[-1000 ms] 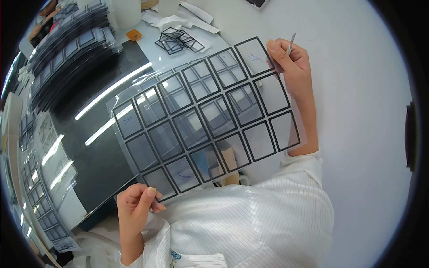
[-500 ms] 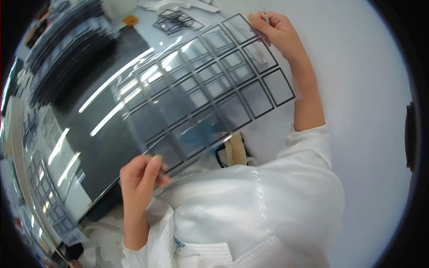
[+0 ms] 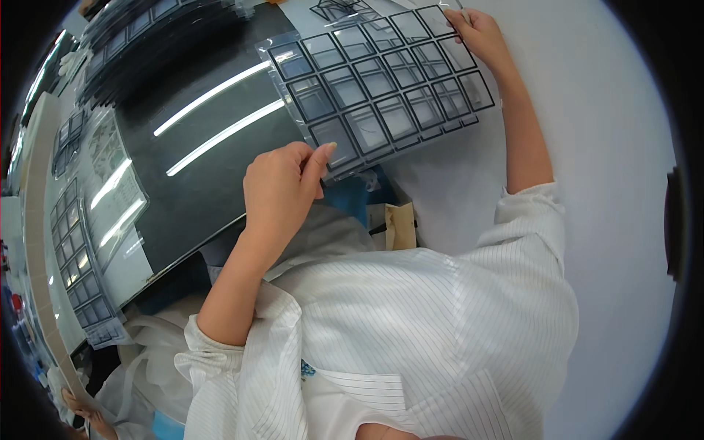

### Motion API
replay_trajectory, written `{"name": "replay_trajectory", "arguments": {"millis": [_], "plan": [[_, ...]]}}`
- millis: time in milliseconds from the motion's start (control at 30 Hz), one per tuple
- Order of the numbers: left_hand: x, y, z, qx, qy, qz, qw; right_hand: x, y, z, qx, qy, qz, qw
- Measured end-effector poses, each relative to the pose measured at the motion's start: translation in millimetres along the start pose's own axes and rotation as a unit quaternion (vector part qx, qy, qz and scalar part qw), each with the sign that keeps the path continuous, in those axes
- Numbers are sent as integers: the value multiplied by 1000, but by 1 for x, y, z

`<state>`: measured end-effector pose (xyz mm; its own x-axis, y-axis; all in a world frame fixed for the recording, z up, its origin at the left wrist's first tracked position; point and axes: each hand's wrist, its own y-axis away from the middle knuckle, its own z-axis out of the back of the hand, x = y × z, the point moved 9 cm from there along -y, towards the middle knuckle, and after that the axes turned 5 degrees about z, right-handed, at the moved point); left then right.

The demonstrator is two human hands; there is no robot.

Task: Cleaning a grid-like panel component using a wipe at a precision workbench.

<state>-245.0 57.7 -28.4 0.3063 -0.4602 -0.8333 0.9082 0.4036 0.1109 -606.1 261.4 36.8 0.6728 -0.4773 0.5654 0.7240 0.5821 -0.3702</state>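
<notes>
A clear plastic sheet [image 3: 365, 130] printed or fitted with a grid of black rectangular frames is held up, tilted, between my hands. My left hand [image 3: 282, 187] pinches its near left corner, thumb on top. At the far right corner my right hand [image 3: 482, 40] grips the edge between thumb and fingers. Something thin and pale also shows at the right fingers, too small to name. Through the sheet, parts of the surface behind can be seen.
Under the sheet lies a dark tabletop [image 3: 194, 139] with bright light reflections. A thick stack of similar framed sheets [image 3: 139, 55] stands at the far left. Loose black frames [image 3: 339, 10] lie at the back. Another gridded sheet [image 3: 79, 253] and a co-worker's hand [image 3: 82, 409] are at left.
The sheet has moved away from my body and to the right, and is less blurred. My left hand has gone up and right with it; my right hand has shifted slightly right.
</notes>
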Motion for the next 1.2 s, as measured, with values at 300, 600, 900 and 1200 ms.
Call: {"name": "replay_trajectory", "arguments": {"millis": [300,600,900,1200], "plan": [[-5,-1,-4,17,-99,-8,995,-2,3,-1,-13,145,-18,989],[-10,-6,-6,18,-144,-38,989,5,13,-8,28,126,15,992],[-21,3,-5,-52,-252,-93,962,11,20,-19,16,232,66,970],[26,41,-30,133,159,123,970,10,37,-31,17,312,53,949]]}}
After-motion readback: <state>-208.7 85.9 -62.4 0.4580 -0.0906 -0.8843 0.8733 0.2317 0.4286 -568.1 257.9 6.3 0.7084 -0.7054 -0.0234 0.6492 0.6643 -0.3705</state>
